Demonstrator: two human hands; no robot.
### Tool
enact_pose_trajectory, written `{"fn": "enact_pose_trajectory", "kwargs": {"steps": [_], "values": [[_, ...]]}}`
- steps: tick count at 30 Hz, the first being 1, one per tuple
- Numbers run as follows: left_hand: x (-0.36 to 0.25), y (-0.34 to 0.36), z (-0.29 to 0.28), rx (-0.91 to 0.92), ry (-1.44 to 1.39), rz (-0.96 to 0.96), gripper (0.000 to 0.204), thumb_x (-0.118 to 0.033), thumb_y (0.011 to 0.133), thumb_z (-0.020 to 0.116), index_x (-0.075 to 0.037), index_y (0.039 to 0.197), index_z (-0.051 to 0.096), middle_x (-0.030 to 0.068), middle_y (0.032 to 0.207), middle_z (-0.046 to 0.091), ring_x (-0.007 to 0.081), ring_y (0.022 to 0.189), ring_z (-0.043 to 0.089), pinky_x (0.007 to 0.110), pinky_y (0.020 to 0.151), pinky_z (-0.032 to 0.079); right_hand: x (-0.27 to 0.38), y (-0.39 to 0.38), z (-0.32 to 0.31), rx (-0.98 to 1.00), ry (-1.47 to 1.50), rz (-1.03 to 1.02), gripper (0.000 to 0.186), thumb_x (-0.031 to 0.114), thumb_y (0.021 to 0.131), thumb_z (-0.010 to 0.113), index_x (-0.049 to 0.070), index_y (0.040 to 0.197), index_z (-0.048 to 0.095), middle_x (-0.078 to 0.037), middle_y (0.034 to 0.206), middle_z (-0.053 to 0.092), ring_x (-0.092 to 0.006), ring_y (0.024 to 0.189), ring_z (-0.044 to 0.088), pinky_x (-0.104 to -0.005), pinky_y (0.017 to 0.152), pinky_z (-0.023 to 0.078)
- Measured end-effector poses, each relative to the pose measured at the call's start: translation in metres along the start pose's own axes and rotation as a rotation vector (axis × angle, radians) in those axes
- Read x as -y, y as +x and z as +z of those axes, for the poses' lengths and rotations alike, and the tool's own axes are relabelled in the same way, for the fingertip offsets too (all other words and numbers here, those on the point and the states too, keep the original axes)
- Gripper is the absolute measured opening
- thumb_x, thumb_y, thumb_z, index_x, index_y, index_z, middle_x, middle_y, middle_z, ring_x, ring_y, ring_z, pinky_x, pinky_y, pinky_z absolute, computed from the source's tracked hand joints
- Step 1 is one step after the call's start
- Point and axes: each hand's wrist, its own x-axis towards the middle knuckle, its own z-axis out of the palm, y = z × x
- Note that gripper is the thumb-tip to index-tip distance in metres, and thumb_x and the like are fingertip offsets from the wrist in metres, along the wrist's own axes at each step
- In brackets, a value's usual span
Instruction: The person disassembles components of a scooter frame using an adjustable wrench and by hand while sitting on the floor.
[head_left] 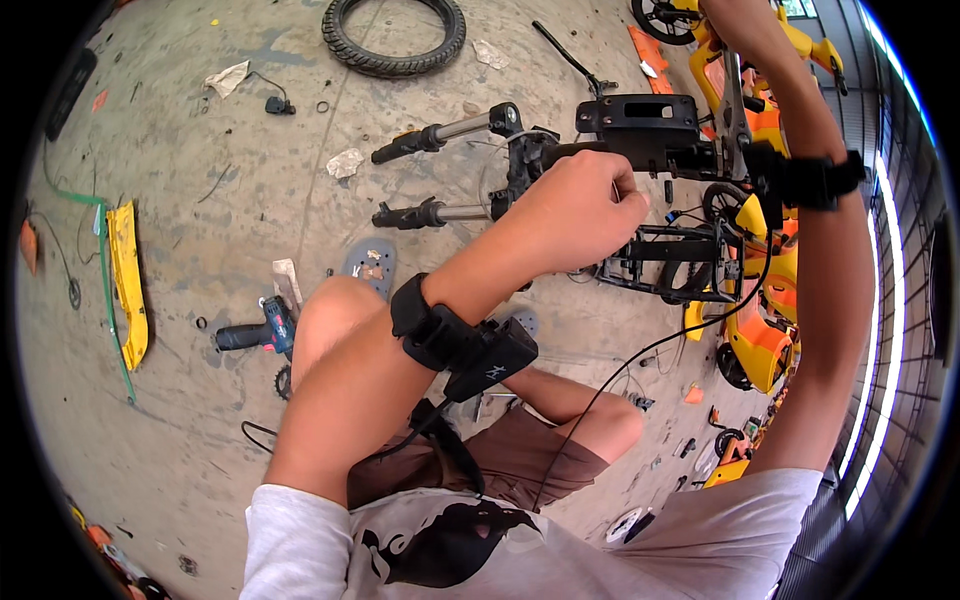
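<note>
A bare black two-wheeler frame (690, 160) lies in front of me. Its front fork (463, 130), with two silver tubes and black ends, points left. My left hand (590, 205) is closed over the middle of the frame, fingers curled in a pinch; whatever is between them is hidden. Just beyond it is a black box-shaped bracket (640, 118), and a black tubular rack (675, 255) is to its right. My right arm reaches up past the frame's right end. Only the wrist area of my right hand (745, 25) shows at the top edge; its fingers are out of sight.
A loose tyre (393, 65) lies at the far side. A cordless drill (262, 330) rests by my knee, and a yellow panel (127, 285) lies at left. Yellow two-wheelers (755, 340) stand along the right. A thin cable (660, 340) hangs from my right wrist strap.
</note>
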Motion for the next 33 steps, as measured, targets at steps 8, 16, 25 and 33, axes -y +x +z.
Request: {"fn": "enact_pose_trajectory", "kwargs": {"steps": [8,16,25,33], "values": [[-0.006,0.001,-0.001,0.012,-0.152,-0.138,0.026,-0.024,0.091,0.058,0.002,0.089,0.058,0.0060,0.066,0.060,0.0107,0.049,0.055,0.025,0.045,0.044,-0.015,-0.075,0.017,-0.368,-0.101,-0.376,0.015,0.012,0.087,0.052,0.002,0.097,0.055,-0.016,0.069,0.061,-0.0291,0.059,0.059,-0.0390,0.053,0.047],[-0.026,-0.015,-0.025,0.308,-0.497,-0.339,0.057,-0.047,0.098,0.043,0.008,0.097,0.061,0.0173,0.078,0.068,0.0217,0.063,0.067,0.031,0.056,0.055,-0.039,-0.168,0.007,-0.198,-0.060,-0.647,0.027,0.003,0.073,0.066,0.001,0.099,0.058,-0.011,0.078,0.057,-0.0299,0.077,0.061,-0.0388,0.067,0.050],[-0.027,-0.085,0.087,0.732,-0.538,-0.455,0.053,-0.043,0.098,0.047,0.005,0.120,0.048,0.0191,0.104,0.064,0.0234,0.087,0.067,0.035,0.071,0.058,-0.085,-0.250,0.020,-0.288,-0.204,-0.638,0.016,0.016,0.078,0.070,0.006,0.086,0.060,-0.010,0.111,0.063,-0.0285,0.113,0.058,-0.0458,0.098,0.044],[0.009,-0.089,0.150,0.418,-0.732,-0.521,0.027,-0.024,0.095,0.058,-0.004,0.106,0.044,0.0086,0.079,0.057,0.0188,0.061,0.061,0.032,0.054,0.052,-0.102,-0.278,0.051,-0.279,-0.317,-0.575,0.014,0.016,0.080,0.067,0.010,0.089,0.059,-0.009,0.130,0.055,-0.0262,0.125,0.050,-0.0452,0.105,0.038]]}}
